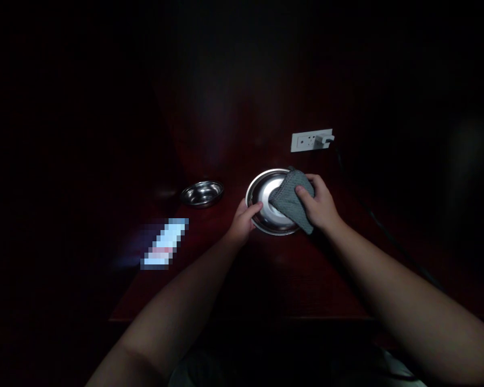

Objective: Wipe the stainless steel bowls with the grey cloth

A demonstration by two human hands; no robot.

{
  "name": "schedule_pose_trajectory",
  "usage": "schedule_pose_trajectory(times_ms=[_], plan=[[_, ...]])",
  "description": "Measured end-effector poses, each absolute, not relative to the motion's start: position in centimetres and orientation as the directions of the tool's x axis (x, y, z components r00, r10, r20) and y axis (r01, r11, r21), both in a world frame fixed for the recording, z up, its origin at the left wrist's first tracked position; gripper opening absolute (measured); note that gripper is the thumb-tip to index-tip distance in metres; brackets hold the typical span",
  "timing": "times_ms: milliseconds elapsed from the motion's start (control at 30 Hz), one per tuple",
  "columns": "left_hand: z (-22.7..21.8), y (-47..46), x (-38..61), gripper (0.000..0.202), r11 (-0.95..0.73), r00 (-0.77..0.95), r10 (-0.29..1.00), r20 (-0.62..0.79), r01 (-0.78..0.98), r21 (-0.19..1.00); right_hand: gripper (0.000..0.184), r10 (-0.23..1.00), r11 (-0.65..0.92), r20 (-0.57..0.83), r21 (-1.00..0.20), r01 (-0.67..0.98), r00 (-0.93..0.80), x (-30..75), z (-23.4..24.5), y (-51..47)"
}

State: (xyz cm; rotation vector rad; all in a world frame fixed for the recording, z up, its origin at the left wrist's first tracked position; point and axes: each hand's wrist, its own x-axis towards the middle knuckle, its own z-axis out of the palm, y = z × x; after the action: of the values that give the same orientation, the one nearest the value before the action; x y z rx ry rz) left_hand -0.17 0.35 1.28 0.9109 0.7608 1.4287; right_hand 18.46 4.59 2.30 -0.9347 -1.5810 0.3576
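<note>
A shiny metal bowl (268, 215) is tilted toward me above the dark red table. My left hand (243, 222) grips its left rim, thumb over the inside and the other fingers mostly hidden behind. In my right hand (319, 201) is a grey-green cloth (293, 201), pressed against the right side of the bowl and covering part of its inside and rim. The thumb lies on the cloth, while the fingers curl around its far edge.
A second metal bowl (202, 194) stands on the table (290, 285) to the left. Nearer me lies a blurred, lit rectangular screen (165, 244). Behind, a white socket panel (306, 141) holds a plug (324, 140); a dark cable (381, 221) runs along the right. The surroundings are very dark.
</note>
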Motion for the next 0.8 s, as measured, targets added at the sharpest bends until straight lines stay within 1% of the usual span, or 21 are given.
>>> schedule_pose_trajectory(times_ms=[67,167,233,267,333,400,500,667,800], plan=[[1.3,0.3,0.0,0.045,-0.094,-0.010,0.995,0.103,-0.512,0.854,0.041,0.722,0.625,0.689,-0.687,0.371,0.060,18.4,2.3,4.6],[1.4,0.4,0.3,0.043,-0.159,-0.079,0.987,0.140,-0.603,0.781,0.041,0.708,0.607,0.694,-0.693,0.389,0.131,18.2,2.4,4.4],[1.3,0.4,0.5,0.040,-0.166,-0.065,0.985,0.161,-0.636,0.754,0.041,0.697,0.600,0.698,-0.693,0.400,0.164,18.0,2.5,4.3],[1.3,0.4,0.6,0.040,-0.164,-0.050,0.984,0.172,-0.631,0.758,0.041,0.693,0.598,0.700,-0.692,0.403,0.172,17.9,2.5,4.2],[1.1,0.4,0.7,0.045,-0.168,-0.037,0.983,0.180,-0.582,0.796,0.041,0.697,0.594,0.696,-0.696,0.403,0.174,17.9,2.5,4.1],[0.8,0.3,0.7,0.050,-0.144,-0.019,0.988,0.155,-0.503,0.853,0.041,0.711,0.586,0.684,-0.705,0.398,0.164,17.8,2.6,4.1],[0.5,0.3,0.5,0.051,-0.111,-0.001,0.993,0.121,-0.410,0.906,0.040,0.728,0.580,0.670,-0.715,0.390,0.145,17.9,2.5,4.1],[0.3,0.9,-0.1,0.050,-0.198,-0.056,0.980,0.191,-0.319,0.927,0.038,0.739,0.591,0.665,-0.716,0.371,0.108,17.8,2.3,4.3],[0.4,1.5,-0.7,0.051,-0.264,-0.068,0.965,0.255,-0.274,0.925,0.039,0.733,0.608,0.676,-0.700,0.376,0.075,17.8,2.3,4.2]])
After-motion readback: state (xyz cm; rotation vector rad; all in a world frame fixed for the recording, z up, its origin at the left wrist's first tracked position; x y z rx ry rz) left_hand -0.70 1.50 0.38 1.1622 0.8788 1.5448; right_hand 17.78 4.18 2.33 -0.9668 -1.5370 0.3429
